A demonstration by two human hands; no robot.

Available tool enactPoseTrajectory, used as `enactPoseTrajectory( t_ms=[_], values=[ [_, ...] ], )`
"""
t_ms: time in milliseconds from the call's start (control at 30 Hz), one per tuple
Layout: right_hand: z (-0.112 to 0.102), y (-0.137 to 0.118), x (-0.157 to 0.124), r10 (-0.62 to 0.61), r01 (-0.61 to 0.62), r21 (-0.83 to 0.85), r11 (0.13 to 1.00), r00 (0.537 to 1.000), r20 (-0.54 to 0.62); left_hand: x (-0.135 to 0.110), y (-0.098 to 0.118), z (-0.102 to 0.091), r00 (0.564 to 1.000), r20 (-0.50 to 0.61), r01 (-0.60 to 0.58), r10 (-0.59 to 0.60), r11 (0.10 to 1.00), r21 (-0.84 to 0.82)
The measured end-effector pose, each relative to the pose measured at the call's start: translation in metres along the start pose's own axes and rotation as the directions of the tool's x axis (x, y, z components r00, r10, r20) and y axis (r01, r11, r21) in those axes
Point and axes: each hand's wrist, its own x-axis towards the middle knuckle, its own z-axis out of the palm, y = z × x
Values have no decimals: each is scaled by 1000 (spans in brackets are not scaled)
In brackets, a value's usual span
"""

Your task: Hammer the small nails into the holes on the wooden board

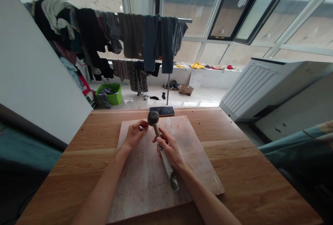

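My right hand (169,148) is closed round the pale wooden handle of a hammer (163,150), whose dark round head (153,117) hovers over the far part of a worn wooden board (145,176). My left hand (135,132) rests on the board just left of the hammer head, fingers pinched together at a spot beneath it; what they pinch is too small to name. Several small nails (171,125) stand upright in a row on the board, right of the hammer head.
The board lies on a wooden table (247,169). A dark phone (162,110) lies flat at the table's far edge. Beyond are a drying rack hung with clothes (145,37), a green basket (110,94), a white appliance (262,83) at right and large windows.
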Motion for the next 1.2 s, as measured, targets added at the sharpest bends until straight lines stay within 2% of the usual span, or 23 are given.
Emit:
enactPoseTrajectory(
  t_ms=[333,900,1067,1200],
  values=[
    [-2,3,-3,9,-7,-35,999,999,49,0,-1,0,1000,-31,2,-1,999,48],
    [-1,4,-4,4,0,-114,993,999,35,2,-5,1,999,-16,-28,30,996,89],
    [-2,3,-4,-12,14,-56,998,1000,28,1,-3,0,999,26,-33,30,994,105],
    [-9,-4,-4,-50,57,103,993,996,-73,3,7,-8,995,85,-67,54,983,169]
  ],
)
